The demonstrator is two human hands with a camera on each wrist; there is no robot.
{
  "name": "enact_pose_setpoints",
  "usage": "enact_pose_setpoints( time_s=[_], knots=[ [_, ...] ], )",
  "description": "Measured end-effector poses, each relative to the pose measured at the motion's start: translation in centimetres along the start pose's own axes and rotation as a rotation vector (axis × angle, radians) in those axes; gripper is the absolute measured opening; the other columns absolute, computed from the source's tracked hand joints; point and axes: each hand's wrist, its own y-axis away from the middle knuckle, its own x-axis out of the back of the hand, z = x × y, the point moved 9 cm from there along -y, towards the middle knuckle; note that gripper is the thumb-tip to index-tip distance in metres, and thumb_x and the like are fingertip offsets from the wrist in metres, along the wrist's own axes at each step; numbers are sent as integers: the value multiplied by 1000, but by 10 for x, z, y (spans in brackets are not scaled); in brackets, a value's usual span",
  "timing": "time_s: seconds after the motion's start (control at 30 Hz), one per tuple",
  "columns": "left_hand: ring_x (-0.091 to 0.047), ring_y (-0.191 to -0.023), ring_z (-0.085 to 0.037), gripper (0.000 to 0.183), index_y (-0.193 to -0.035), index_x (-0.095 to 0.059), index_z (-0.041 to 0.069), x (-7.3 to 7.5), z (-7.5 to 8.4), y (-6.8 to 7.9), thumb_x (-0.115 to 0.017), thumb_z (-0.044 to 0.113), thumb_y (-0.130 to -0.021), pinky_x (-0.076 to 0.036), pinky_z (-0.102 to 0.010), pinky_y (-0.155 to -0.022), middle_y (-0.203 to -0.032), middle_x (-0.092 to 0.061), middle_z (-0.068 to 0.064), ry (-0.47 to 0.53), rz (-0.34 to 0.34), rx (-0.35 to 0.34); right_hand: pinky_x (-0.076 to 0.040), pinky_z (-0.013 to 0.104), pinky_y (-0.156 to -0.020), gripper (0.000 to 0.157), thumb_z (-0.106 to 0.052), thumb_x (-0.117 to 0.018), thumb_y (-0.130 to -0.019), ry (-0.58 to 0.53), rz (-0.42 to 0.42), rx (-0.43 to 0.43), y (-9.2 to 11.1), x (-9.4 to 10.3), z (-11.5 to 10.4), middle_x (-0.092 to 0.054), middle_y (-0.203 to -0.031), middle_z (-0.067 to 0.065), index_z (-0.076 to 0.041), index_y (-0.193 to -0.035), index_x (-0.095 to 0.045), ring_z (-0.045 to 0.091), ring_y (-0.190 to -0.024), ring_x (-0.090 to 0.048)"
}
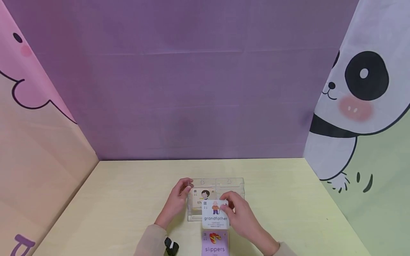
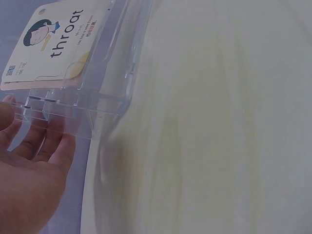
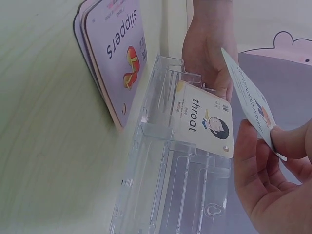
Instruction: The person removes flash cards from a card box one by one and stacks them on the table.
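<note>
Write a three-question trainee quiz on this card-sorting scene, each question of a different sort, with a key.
1. True or false: the right hand pinches the grandfather card.
2. Which card already lies in the clear holder? A) slippers B) throat C) grandfather
3. Fill in: the slippers card tops a stack lying on the ____.

Key:
1. True.
2. B, the throat card; the left hand holds the holder's side.
3. Table.
</note>
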Motion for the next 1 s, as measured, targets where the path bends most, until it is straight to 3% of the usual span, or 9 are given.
enact_pose_setpoints(
  time_s=[0.17, 0.43, 0.67, 1.0],
  knots=[
    [-54, -115, -25, 25, -125, -51, 7, -1, -24, -7, -45, 10, -101, -39, -45, -105, -116, -59, -9, -7, 15, 0, -44, 21, -59, 16, -6, -61, -92, -5, -10, -15, 0, -2, 2, -48, -81, -6, -16, -103, -56, 10, -75, -47],
    [-52, -116, -35, 27, -126, -48, -2, -3, -23, -10, -43, 3, -100, -37, -51, -105, -118, -57, -19, 4, -6, 2, -46, 21, -58, 17, -6, -61, -92, -19, -21, -49, 2, -4, 5, -49, -81, -5, -15, -105, -56, 10, -74, -49],
    [-54, -116, -27, 26, -126, -50, 6, -1, -22, -11, -44, 10, -101, -39, -46, -105, -117, -59, -10, -22, 5, -11, -43, 20, -57, 15, -6, -62, -91, -36, -17, -27, 4, -6, 4, -48, -78, -5, -14, -102, -57, 10, -73, -47],
    [-53, -117, -29, 28, -127, -49, 5, 0, -25, -14, -45, 10, -101, -39, -47, -104, -121, -58, -12, -3, -1, -31, -48, 21, -51, 17, -5, -62, -91, -65, -52, -67, 5, -11, 8, -47, -78, -2, -14, -104, -56, 11, -73, -48]
  ],
)
